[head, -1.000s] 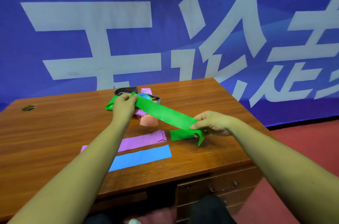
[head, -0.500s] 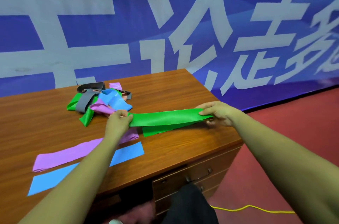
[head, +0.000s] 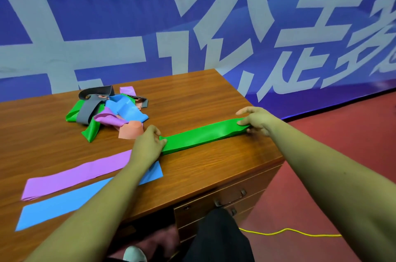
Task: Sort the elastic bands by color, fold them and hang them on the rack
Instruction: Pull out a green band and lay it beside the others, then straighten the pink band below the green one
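- Head view showed your left hand [head: 147, 143] pinching the near end of the folded green band [head: 203, 135], and your right hand [head: 257, 121] pressing and gripping its far end near the table's [head: 192, 94] right edge.
- The green band lay stretched flat along the table between your hands; half a second earlier it was held slightly raised, with its lower layer hanging out of line, and the layers had since come together.
- A second earlier you held that band slanted in the air over the pile, so it had come down and to the right.
- The purple band [head: 77, 173] and the blue band [head: 64, 204] lay flat and side by side at the near left, in the same places as before; your left forearm crossed over their right ends.
- The tangled pile [head: 107, 111] of green, grey, blue, purple and orange bands sat at the back, just beyond your left hand, unchanged.
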A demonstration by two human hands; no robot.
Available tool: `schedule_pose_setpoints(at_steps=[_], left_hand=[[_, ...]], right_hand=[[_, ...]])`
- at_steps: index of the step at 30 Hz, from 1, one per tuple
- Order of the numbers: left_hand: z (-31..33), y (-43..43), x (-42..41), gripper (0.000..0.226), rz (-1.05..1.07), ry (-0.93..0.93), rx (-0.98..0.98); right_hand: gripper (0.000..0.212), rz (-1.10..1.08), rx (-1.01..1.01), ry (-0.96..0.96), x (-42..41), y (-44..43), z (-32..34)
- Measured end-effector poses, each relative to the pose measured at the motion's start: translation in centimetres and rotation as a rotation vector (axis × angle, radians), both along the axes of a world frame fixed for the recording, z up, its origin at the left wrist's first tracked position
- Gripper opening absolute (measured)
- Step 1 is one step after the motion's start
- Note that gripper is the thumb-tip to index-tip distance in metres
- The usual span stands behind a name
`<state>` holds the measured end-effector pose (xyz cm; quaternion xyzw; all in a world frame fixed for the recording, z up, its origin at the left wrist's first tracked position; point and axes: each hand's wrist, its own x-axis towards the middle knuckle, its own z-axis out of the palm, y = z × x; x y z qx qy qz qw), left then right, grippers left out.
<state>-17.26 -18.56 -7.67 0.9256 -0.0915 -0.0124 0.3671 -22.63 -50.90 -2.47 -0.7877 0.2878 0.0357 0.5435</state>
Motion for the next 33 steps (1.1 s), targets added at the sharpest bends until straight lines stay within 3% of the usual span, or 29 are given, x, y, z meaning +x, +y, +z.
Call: schedule_pose_setpoints(at_steps=[7, 15, 22, 25, 28, 30, 33], left_hand=[[-1.0, -0.8, 0.6, 0.015, -0.093, -0.084, 0.174], [-2.2, -1.7, 0.7, 0.017, -0.116, -0.264, 0.463], [-2.8, -1.5, 0.3, 0.025, -0.091, -0.333, 0.549], [-2.8, -1.2, 0.3, 0.026, -0.111, -0.314, 0.531], [-2.5, -0.2, 0.6, 0.018, -0.130, -0.273, 0.341], [-1.9, 1.3, 1.3, 0.013, -0.103, -0.305, 0.215], [-0.9, 4.6, 3.0, 0.012, -0.031, -0.351, 0.219]], right_hand=[[0.037, -0.043, -0.167, -0.094, 1.4, -1.1, -2.1], [0.032, -0.145, -0.430, -0.245, 1.4, -1.7, -4.6], [0.019, -0.178, -0.648, -0.238, 1.6, -1.1, -7.1], [0.014, -0.215, -0.779, -0.221, 1.4, -0.9, -7.8], [0.018, -0.204, -0.863, -0.266, 1.6, 0.0, -7.3], [0.017, -0.102, -0.810, -0.316, 2.4, 1.7, -6.2], [0.012, 0.101, -0.710, -0.347, 4.4, 6.1, -4.7]])
